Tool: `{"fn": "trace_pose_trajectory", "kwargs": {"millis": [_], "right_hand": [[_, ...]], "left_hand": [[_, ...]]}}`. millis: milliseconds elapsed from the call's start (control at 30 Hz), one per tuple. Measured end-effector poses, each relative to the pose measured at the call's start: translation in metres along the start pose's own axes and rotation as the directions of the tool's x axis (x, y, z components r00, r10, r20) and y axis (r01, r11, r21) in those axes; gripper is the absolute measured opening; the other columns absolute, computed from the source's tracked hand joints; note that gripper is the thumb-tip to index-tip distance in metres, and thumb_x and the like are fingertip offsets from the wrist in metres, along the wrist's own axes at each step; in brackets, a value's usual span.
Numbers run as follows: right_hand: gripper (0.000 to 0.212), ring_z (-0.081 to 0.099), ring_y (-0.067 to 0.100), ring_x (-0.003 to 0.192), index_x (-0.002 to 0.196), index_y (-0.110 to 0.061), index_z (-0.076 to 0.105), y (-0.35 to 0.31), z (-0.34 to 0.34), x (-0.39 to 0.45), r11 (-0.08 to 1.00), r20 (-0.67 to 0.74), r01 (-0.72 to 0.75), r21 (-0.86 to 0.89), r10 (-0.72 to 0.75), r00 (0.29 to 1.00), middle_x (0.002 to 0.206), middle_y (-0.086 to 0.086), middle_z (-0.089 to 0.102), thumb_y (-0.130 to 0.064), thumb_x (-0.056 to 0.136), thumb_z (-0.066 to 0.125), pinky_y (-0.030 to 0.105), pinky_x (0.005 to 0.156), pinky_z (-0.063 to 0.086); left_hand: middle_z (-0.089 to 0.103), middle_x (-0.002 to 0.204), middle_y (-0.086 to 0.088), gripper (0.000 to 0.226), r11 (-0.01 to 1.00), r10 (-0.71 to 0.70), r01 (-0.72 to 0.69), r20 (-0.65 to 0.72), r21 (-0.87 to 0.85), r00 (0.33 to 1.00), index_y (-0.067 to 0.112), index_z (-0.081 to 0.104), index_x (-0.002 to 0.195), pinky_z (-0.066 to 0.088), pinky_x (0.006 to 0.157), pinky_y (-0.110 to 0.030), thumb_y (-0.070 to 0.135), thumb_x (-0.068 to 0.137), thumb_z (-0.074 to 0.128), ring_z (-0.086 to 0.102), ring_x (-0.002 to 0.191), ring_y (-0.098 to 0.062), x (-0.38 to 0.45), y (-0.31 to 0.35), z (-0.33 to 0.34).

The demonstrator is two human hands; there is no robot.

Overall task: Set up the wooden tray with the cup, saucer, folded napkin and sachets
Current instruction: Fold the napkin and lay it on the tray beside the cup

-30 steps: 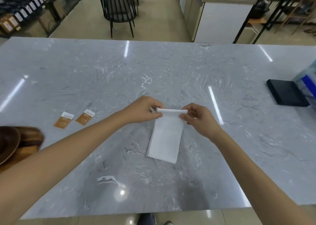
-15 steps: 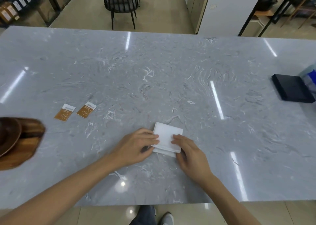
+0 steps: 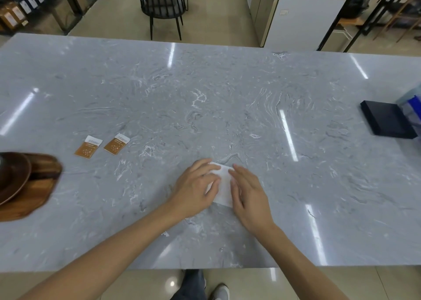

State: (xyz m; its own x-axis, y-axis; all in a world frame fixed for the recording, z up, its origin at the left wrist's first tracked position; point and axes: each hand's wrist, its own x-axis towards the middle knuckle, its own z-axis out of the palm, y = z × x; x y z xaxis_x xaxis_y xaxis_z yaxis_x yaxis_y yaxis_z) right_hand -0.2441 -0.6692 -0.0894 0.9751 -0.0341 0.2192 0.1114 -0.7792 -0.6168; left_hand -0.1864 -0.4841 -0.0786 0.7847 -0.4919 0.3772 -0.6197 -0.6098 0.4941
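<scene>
A white napkin (image 3: 223, 186), folded to a small square, lies on the grey marble table (image 3: 227, 99) near its front edge. My left hand (image 3: 196, 186) rests flat on the napkin's left half and my right hand (image 3: 247, 192) lies flat on its right half, fingers spread, pressing it down. Two orange-brown sachets (image 3: 87, 146) (image 3: 116, 144) lie side by side to the left. At the far left edge sits the wooden tray (image 3: 34, 199) with a dark brown saucer (image 3: 13, 176) on it, both cut off by the frame. No cup is visible.
A black flat box (image 3: 387, 122) lies at the table's right side beside a clear container with blue parts (image 3: 413, 108). Beyond the table stand a black chair (image 3: 163, 3), a white counter (image 3: 303, 15) and shelves.
The long napkin strip held up by its far end has been folded toward me into a small square. Both hands have moved from pinching its edges to lying flat on top.
</scene>
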Motion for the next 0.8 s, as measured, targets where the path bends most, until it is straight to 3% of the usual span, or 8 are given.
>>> {"fn": "trace_pose_trajectory", "kwargs": {"millis": [67,167,233,333,467,600,700,800], "right_hand": [[0.046,0.035,0.024,0.15,0.149,-0.006,0.048,-0.003,0.008,0.019,0.991,0.045,0.021,-0.131,-0.015,0.999,0.158,0.011,0.044,-0.021,0.107,0.039,0.036,0.125,0.026],[0.057,0.01,0.02,0.158,0.161,-0.009,0.021,0.003,0.025,0.02,0.945,0.166,-0.016,-0.326,0.074,0.983,0.169,0.007,0.018,-0.034,0.109,0.025,0.039,0.128,0.013],[0.066,0.003,0.017,0.158,0.162,-0.014,0.013,0.008,0.028,0.012,0.938,0.192,-0.046,-0.345,0.118,0.974,0.171,0.002,0.01,-0.047,0.105,0.014,0.039,0.129,0.008],[0.074,0.003,0.015,0.158,0.162,-0.014,0.012,0.01,0.031,0.011,0.937,0.2,-0.045,-0.346,0.12,0.972,0.171,0.001,0.01,-0.053,0.099,0.007,0.039,0.129,0.007],[0.073,0.001,0.017,0.158,0.162,-0.012,0.008,0.015,0.023,0.013,0.957,0.263,-0.028,-0.289,0.108,0.959,0.171,0.002,0.007,-0.052,0.101,0.016,0.038,0.129,0.002],[0.088,0.028,0.03,0.15,0.16,-0.004,0.014,0.029,-0.007,0.032,0.995,0.415,-0.071,-0.071,0.094,0.905,0.163,0.014,0.031,-0.038,0.096,0.064,0.04,0.124,0.018],[0.099,0.042,0.03,0.135,0.158,-0.009,0.023,0.029,-0.023,0.056,0.983,0.475,-0.085,-0.161,0.152,0.867,0.145,0.011,0.048,-0.043,0.084,0.078,0.038,0.117,0.027],[0.092,0.043,0.028,0.131,0.15,-0.015,0.039,0.02,-0.027,0.074,0.968,0.551,-0.12,-0.222,0.226,0.803,0.141,0.01,0.05,-0.043,0.076,0.085,0.035,0.11,0.032]], "left_hand": [[0.061,0.141,-0.005,0.032,0.998,-0.029,0.023,0.096,0.058,0.995,0.008,0.07,0.122,0.04,0.114,-0.036,0.019,0.1,0.051,0.043,0.143,-0.027,0.019,0.006,0.011],[0.017,0.169,0.0,0.057,0.957,-0.2,0.106,0.351,0.27,0.915,0.011,0.021,0.159,0.011,0.126,-0.044,0.035,0.108,0.025,0.006,0.157,-0.018,0.022,-0.001,0.027],[-0.002,0.17,0.006,0.062,0.931,-0.257,0.119,0.386,0.346,0.886,0.018,0.001,0.161,0.003,0.126,-0.049,0.043,0.106,0.015,-0.003,0.157,-0.014,0.008,-0.011,0.034],[-0.009,0.169,0.01,0.065,0.928,-0.246,0.105,0.379,0.357,0.892,0.021,-0.005,0.16,0.001,0.125,-0.052,0.046,0.101,0.008,-0.007,0.156,-0.014,0.0,-0.018,0.037],[-0.016,0.168,0.008,0.068,0.934,-0.267,0.103,0.479,0.342,0.836,0.021,-0.014,0.159,-0.007,0.125,-0.052,0.043,0.103,0.019,-0.016,0.155,-0.015,0.007,-0.023,0.036],[0.004,0.17,0.001,0.083,0.969,-0.246,0.21,0.638,0.133,0.73,0.02,0.005,0.161,0.002,0.123,-0.039,0.03,0.095,0.055,-0.001,0.155,-0.018,0.031,-0.032,0.004],[0.036,0.153,-0.007,0.085,0.956,-0.288,0.252,0.666,0.153,0.688,0.018,0.029,0.156,0.026,0.115,-0.035,0.024,0.083,0.072,0.027,0.142,-0.027,0.058,-0.028,-0.011],[0.06,0.127,-0.007,0.059,0.941,-0.336,0.256,0.711,0.222,0.618,0.016,0.059,0.13,0.037,0.102,-0.032,0.02,0.075,0.081,0.048,0.123,-0.027,0.084,-0.02,-0.015]]}}
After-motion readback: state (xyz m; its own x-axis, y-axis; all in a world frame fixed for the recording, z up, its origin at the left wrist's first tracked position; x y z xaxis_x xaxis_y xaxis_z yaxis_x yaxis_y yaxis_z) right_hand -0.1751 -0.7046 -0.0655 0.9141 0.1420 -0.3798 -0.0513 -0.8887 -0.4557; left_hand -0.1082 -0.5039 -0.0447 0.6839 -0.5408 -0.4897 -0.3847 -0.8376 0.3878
